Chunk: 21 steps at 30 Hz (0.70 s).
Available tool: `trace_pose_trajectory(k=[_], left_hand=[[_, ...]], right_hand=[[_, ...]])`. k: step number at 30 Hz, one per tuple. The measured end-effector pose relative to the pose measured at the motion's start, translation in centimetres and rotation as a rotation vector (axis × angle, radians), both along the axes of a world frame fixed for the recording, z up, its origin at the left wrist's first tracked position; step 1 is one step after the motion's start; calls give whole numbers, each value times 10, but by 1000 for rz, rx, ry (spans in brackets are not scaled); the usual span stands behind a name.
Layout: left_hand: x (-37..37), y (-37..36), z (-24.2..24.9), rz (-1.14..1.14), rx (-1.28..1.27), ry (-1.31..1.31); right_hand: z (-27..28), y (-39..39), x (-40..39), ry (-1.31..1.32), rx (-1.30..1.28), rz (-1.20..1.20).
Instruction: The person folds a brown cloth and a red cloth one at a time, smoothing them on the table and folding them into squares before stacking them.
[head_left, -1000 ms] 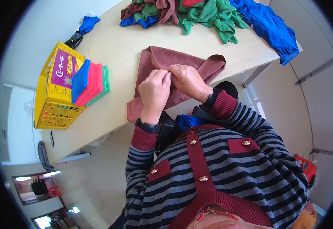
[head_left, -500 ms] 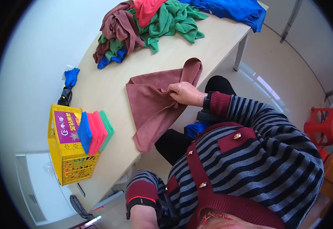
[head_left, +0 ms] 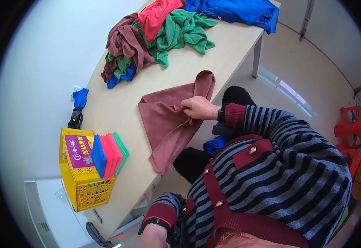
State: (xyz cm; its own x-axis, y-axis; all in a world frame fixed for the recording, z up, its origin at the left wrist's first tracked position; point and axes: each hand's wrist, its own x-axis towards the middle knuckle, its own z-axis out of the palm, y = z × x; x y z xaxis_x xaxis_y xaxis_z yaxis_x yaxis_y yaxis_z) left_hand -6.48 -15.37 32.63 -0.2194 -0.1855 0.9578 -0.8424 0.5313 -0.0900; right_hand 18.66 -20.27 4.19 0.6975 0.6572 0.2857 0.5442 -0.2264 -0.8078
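Observation:
A brown cloth (head_left: 160,120) lies partly folded at the table's near edge, one corner curled up at its top end. My right hand (head_left: 199,108) is closed on the middle of this cloth, its fingers pinching a gathered fold. Creases run out from the grip, and the lower end hangs slightly past the table edge. At the bottom of the view, only the wrist and part of the back of my left hand (head_left: 153,237) show, below a red and black band. Its fingers are out of frame, away from the cloth.
A heap of brown, red, green (head_left: 184,33) and blue cloths covers the far part of the table (head_left: 118,111). On the left, a yellow crate (head_left: 91,194) has folded blue, pink and green cloths (head_left: 110,156) on it. Red stools (head_left: 352,124) stand on the floor at right.
The view has shifted slightly, so the table and crate sit a little lower in it. My right hand keeps its hold on the brown cloth, whose shape is nearly the same.

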Motion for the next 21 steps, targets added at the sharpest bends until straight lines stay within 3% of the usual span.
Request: trace_pose_trajectory(k=[21], left_hand=[[9, 27, -4, -322, 414, 152]], right_hand=[[-3, 0, 4, 15, -12, 13]])
